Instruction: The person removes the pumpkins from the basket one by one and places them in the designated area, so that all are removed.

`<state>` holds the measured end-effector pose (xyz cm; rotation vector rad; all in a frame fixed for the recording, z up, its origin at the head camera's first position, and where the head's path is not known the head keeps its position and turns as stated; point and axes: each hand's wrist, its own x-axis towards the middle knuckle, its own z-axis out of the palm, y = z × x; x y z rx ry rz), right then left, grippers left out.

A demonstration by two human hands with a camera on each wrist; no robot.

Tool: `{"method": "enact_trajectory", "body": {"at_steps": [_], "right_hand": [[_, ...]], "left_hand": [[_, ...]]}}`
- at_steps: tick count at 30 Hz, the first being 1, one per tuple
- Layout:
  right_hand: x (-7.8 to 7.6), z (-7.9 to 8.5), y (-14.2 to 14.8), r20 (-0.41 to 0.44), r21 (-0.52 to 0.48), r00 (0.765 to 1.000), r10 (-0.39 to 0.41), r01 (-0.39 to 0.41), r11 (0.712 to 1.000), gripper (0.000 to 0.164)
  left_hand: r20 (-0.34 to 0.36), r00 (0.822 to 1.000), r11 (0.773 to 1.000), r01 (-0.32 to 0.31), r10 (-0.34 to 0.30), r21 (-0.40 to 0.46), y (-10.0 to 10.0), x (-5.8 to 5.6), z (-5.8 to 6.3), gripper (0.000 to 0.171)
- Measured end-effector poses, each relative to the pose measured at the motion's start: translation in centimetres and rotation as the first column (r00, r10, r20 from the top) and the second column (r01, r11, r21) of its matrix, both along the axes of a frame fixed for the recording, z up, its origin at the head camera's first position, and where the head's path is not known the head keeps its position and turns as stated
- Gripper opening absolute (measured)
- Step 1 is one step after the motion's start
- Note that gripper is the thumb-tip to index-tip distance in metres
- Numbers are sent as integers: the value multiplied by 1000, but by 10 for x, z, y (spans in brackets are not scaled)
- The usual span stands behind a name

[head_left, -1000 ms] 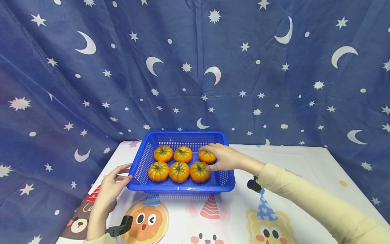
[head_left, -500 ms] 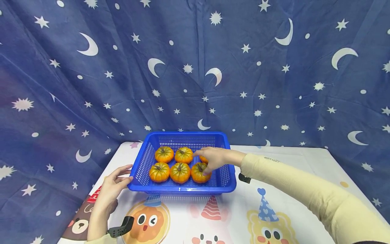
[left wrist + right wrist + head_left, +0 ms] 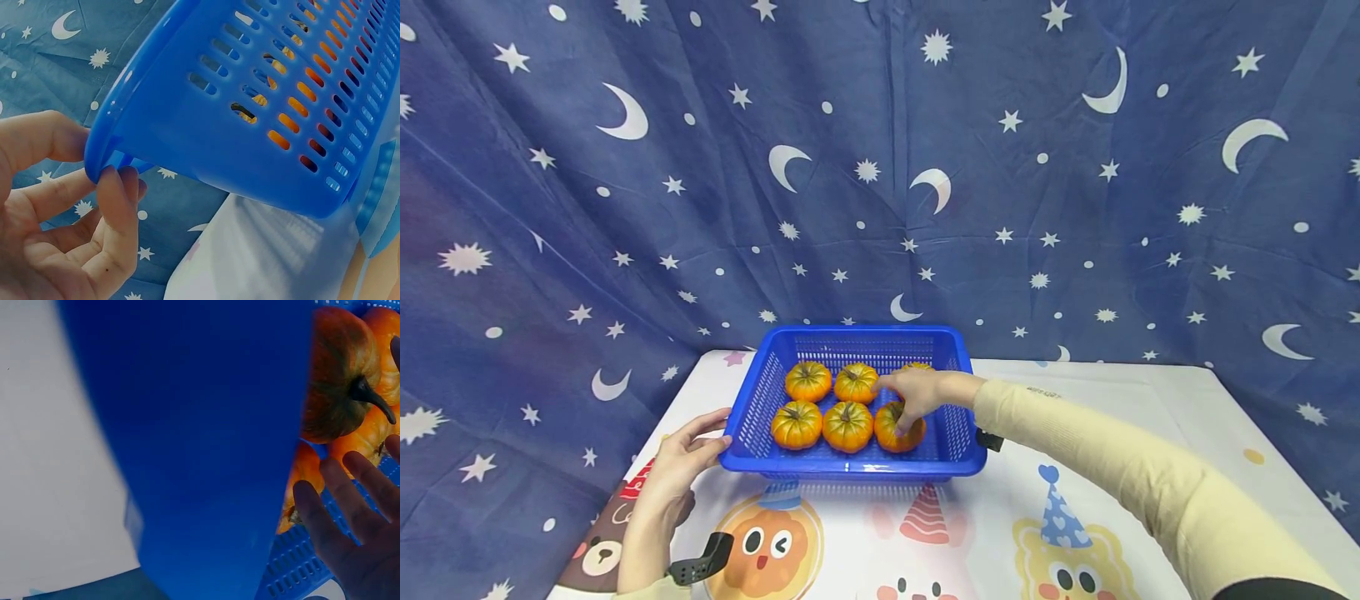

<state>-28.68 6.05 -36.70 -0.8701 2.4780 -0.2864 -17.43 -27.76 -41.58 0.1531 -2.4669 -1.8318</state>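
A blue plastic basket [image 3: 850, 468] with slotted walls holds several small orange pumpkins, set in two rows. At its left end, my left hand [image 3: 676, 467] pinches the rim; the left wrist view shows the fingertips [image 3: 122, 187] on either side of the rim edge. My right hand [image 3: 917, 392] reaches in over the right end, its fingers spread above the front right pumpkin [image 3: 891, 433]. Behind that hand, the back right pumpkin [image 3: 917, 366] is mostly hidden. In the right wrist view, a pumpkin with a dark curved stem [image 3: 344, 375] lies beside the spread fingers [image 3: 340, 494].
The basket stands on a white tablecloth [image 3: 1097, 417] printed with cartoon characters. A dark blue curtain [image 3: 880, 167] with moons and stars hangs close behind the basket and along the left. The basket's blurred blue wall [image 3: 194, 425] fills much of the right wrist view.
My right hand has moved a little to the left over the right-hand pumpkins, covering the back one more. My left hand has stayed at the rim. The head view has shifted slightly.
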Motion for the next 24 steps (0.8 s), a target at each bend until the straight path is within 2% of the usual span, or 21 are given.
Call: {"method": "enact_trajectory", "body": {"at_steps": [8,18,24], "right_hand": [[-2,-3,-1,63,17,998,-2,1,1000,71],[-1,-7,0,117,110,993,-24,11,994,73],[-2,-14,3,95,93,995,5,-14,996,75]], "left_hand": [[19,1000,999,9,-10,52,0,0,0,54],[41,999,998,-1,-2,61,0,0,0,55],[40,999,998,-1,-1,60,-1,-1,-2,55]]}}
